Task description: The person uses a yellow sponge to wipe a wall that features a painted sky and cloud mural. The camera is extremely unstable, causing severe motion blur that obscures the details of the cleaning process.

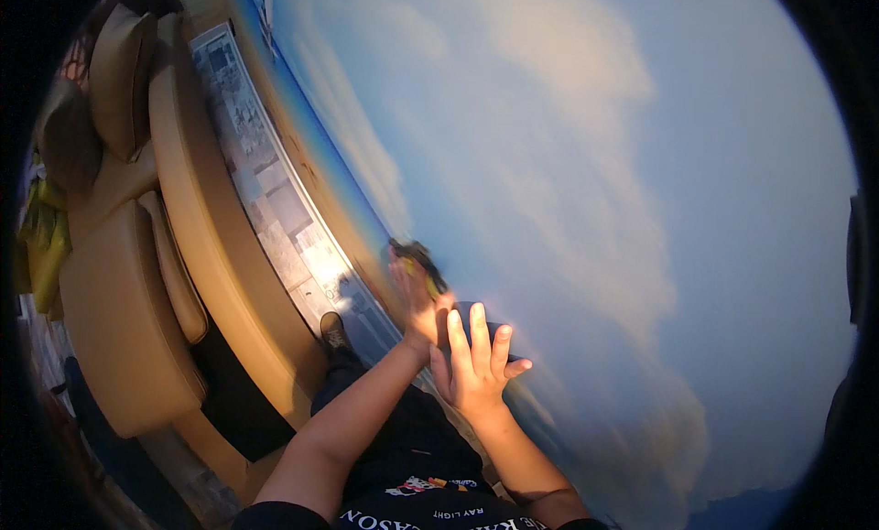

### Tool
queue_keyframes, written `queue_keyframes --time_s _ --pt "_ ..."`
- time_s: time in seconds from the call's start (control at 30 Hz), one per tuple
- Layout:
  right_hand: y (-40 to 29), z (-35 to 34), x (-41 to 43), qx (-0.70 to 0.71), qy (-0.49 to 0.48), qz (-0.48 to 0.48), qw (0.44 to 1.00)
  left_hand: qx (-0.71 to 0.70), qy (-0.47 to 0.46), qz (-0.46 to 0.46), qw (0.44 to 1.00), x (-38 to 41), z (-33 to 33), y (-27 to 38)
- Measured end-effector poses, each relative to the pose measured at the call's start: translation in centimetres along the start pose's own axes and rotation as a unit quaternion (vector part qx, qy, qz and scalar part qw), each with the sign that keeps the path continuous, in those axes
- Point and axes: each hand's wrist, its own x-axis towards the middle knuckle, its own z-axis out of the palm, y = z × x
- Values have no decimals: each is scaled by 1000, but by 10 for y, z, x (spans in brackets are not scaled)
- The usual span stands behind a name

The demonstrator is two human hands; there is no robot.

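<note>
A wall mural (pixel 549 152) of blue sky, clouds and a sandy shore stands before me. My left hand (pixel 419 300) grips a black and yellow hand tool (pixel 427 266) at the mural's lower part. Motion blur hides the tool's exact kind. Beside my left wrist, my right hand (pixel 477 365) is raised with its fingers spread and nothing in it. Its shadow falls on the mural close by; whether the fingers touch the surface I cannot tell.
Along the left runs a tan leather sofa (pixel 199 187) with a cushion (pixel 120 84). Between sofa and wall lies a narrow strip of patterned tile floor (pixel 278 197), where my shoe (pixel 334 329) stands. Yellow items (pixel 44 248) show at the far left.
</note>
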Motion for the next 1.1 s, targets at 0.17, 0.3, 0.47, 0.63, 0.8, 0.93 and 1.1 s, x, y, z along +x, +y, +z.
queue_keyframes --time_s 0.17,0.3,0.47,0.63,0.8,0.93,1.1 --pt "-5 7 4 22 -20 -3 1000 -41 -9 -168 985 3 -1 -15" --pt "-4 13 -3 44 -25 -11 999 -40 -58 -135 988 -5 -4 24" --pt "-1 30 -21 33 -40 -34 998 -40 -47 25 998 -30 8 24" --pt "-7 46 -23 63 -56 -54 995 -49 -7 -26 998 -26 16 -21" --pt "-14 57 -23 90 -49 -54 993 -139 -13 -194 971 -8 5 -19" --pt "-18 69 -24 152 -39 -39 987 -126 -7 -114 985 -9 5 -4" --pt "-19 77 -19 185 -6 -55 981 -92 -20 2 996 -27 22 -24"
